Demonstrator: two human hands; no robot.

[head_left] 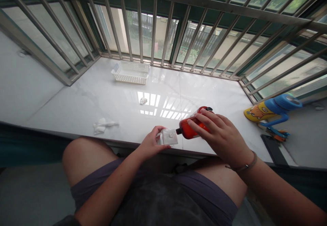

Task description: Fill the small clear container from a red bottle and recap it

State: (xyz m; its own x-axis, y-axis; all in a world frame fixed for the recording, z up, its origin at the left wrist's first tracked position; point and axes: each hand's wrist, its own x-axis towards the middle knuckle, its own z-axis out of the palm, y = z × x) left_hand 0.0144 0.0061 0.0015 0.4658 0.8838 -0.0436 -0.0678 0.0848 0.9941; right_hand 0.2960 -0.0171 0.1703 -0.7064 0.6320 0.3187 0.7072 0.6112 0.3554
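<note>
Item: red bottle point(194, 127), clasped in my right fingers point(204, 122), long axis leftward, nozzle touching clear packet point(169, 137) pinched by my left fingers point(158, 134).

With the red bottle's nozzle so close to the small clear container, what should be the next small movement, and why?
Probably tip the red bottle slightly further. The right hand holds it tilted, nozzle down, at the small clear container, which the left hand steadies near the edge of the white ledge. No liquid is visible flowing.

Sat by a white marble sill point(76, 106), glossy with daylight. Fenced in by steel bars point(163, 31) before windows point(133, 31).
</note>
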